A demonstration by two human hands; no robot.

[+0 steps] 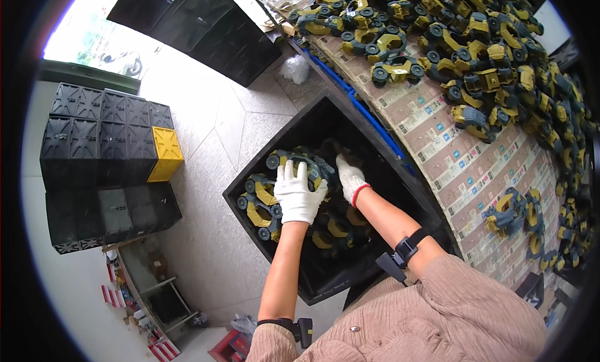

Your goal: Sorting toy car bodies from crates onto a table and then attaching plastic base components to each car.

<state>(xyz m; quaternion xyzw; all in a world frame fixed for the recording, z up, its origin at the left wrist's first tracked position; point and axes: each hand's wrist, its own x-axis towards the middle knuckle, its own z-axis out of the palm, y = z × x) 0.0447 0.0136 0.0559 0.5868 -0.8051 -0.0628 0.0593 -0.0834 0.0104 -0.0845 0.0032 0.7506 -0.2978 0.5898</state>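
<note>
Both my hands wear white work gloves and reach down into a deep black plastic bin (275, 151). Inside it lie several grey and yellow toy cars (261, 213), heaped mostly along the left and near sides. My left hand (296, 196) rests palm down on the heap with its fingers spread, touching a toy car (307, 159) under the fingertips. My right hand (351, 176), with a red glove cuff, is beside it to the right. A dark, blurred shape lies at its fingertips, and I cannot make out whether the fingers grip it.
Right of the bin stands a table with a patterned printed cover (431, 153), piled with many toy cars (494, 81). Black crates (106, 140), one with a yellow end (165, 154), are stacked at the left. A large black bin stack (200, 31) stands at the back. A clear plastic bag (295, 69) lies nearby.
</note>
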